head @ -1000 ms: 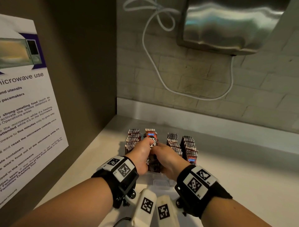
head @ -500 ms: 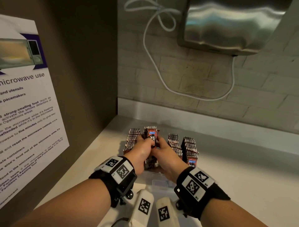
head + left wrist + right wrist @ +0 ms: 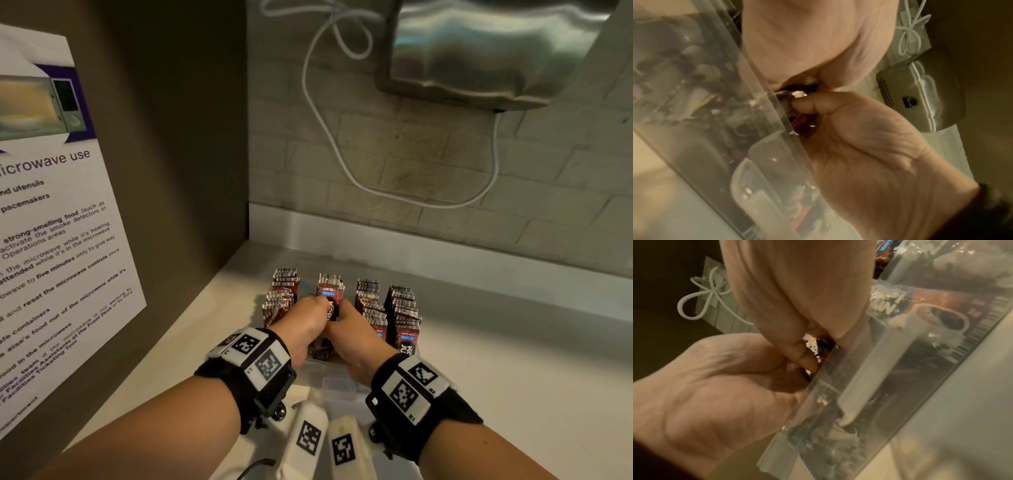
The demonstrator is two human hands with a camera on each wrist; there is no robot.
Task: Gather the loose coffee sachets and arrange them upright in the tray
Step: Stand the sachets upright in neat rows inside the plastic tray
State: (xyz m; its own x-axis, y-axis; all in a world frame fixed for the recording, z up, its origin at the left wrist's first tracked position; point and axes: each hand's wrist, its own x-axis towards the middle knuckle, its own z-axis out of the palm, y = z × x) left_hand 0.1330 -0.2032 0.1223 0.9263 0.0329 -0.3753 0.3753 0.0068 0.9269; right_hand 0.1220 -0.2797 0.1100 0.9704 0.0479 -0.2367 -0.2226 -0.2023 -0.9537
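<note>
A clear plastic tray (image 3: pixel 337 383) stands on the counter, holding upright rows of red-brown coffee sachets (image 3: pixel 404 315). Both hands meet over its second row from the left. My left hand (image 3: pixel 310 317) and right hand (image 3: pixel 346 320) together grip a bundle of sachets (image 3: pixel 329 294) standing in that row, fingers curled round its sides. In the left wrist view the left hand (image 3: pixel 807 110) pinches sachet edges (image 3: pixel 801 125) just above the tray wall (image 3: pixel 764 146). In the right wrist view the right hand (image 3: pixel 809 356) curls beside a printed sachet (image 3: pixel 815 348) at the tray rim (image 3: pixel 840 366).
A brown panel with a microwave notice (image 3: pixel 51 222) closes in the left side. A steel dispenser (image 3: pixel 486 51) and a white cable (image 3: pixel 342 154) hang on the brick wall behind. The pale counter (image 3: pixel 513 359) stretches to the right. Two white tagged blocks (image 3: pixel 325 442) lie near my wrists.
The hands have slid slightly away from me along the row with the bundle and sunk a little; more of the bundle's top now shows beyond the fingers.
</note>
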